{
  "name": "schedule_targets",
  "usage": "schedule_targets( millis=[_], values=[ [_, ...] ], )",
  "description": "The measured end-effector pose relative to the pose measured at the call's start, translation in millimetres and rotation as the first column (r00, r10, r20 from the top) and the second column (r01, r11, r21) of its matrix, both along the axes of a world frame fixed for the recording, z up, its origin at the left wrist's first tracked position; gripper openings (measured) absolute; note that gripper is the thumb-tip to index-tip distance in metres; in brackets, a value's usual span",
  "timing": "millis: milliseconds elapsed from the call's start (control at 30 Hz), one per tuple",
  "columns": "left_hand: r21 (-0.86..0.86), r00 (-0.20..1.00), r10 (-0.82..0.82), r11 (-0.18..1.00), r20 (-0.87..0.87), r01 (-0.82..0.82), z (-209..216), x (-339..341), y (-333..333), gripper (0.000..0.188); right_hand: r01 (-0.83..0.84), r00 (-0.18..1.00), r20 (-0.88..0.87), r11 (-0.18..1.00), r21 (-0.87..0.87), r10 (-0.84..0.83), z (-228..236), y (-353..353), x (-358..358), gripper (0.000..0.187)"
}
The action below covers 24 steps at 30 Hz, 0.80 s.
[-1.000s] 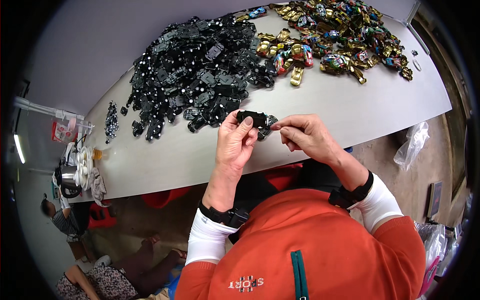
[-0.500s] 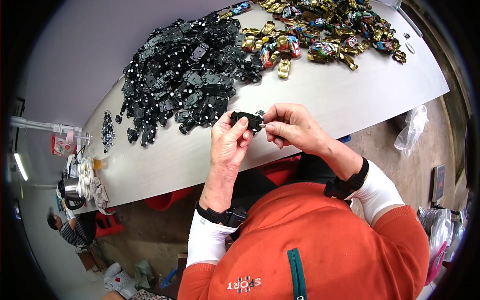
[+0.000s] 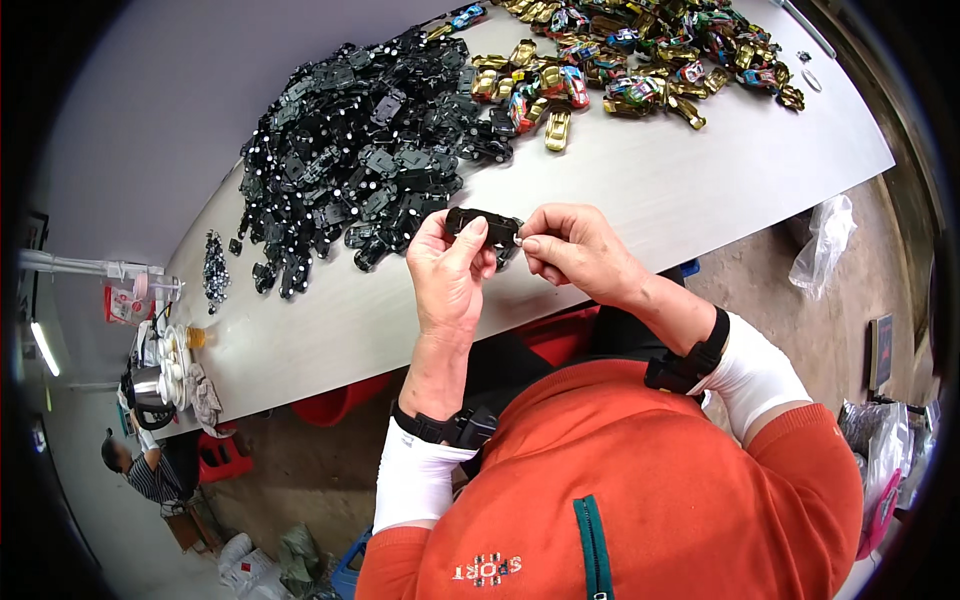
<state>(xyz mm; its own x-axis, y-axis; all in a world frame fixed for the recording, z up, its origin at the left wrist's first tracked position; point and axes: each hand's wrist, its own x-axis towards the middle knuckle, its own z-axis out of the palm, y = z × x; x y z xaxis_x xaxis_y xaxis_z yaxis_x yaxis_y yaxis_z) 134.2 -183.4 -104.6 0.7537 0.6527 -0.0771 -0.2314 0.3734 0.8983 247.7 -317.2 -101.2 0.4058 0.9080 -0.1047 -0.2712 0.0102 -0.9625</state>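
The left hand is pinching a black chassis between thumb and fingers, holding it above the table near its front edge. The right hand is pressing thumb and forefinger together at the chassis's right end, pinching a small pale bit; the fingertips are hiding most of it. The left thumb is covering part of the chassis.

Beyond the hands, a big heap of black chassis is taking up the table's middle and left. To its right, a pile of gold and coloured cars is spreading over the far side, with one gold car lying at its near edge. Small silvery parts are lying left of the heap. At the table's left end, a kettle, white cups and a rag are crowding together. A clear bag is hanging beside the right edge.
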Motion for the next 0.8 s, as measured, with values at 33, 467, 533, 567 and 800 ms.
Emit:
schedule_targets(
  millis=[33, 467, 533, 567, 800],
  values=[
    [-0.026, 1.0, 0.013, 1.0, 0.02, -0.013, 0.2, 1.4, -3.3, 0.013, 0.001, 1.0, -0.026, 1.0, 0.002, -0.001, -0.1, -0.6, 0.6, 0.008],
    [-0.086, 0.992, 0.015, 0.996, 0.128, -0.004, -8.9, 2.1, -9.7, 0.014, 0.043, 0.997, 0.069, 0.999, -0.004, -0.043, 5.9, 0.0, -0.7, 0.005],
    [-0.064, 0.99, 0.05, 0.997, 0.134, -0.042, -7.9, 3.4, -12.8, 0.013, 0.054, 0.992, 0.116, 0.998, 0.014, -0.055, 6.1, 1.0, -1.1, 0.005],
    [-0.048, 0.988, 0.077, 0.996, 0.135, -0.071, -6.7, 4.0, -15.0, 0.013, 0.062, 0.988, 0.138, 0.998, 0.016, -0.063, 5.9, 1.8, -1.5, 0.006],
    [0.146, 0.966, 0.214, 0.961, 0.143, -0.235, -2.4, 7.7, -25.6, 0.014, 0.124, 0.947, 0.292, 0.991, 0.057, -0.135, -4.5, 9.3, -2.3, 0.009]
  ],
)
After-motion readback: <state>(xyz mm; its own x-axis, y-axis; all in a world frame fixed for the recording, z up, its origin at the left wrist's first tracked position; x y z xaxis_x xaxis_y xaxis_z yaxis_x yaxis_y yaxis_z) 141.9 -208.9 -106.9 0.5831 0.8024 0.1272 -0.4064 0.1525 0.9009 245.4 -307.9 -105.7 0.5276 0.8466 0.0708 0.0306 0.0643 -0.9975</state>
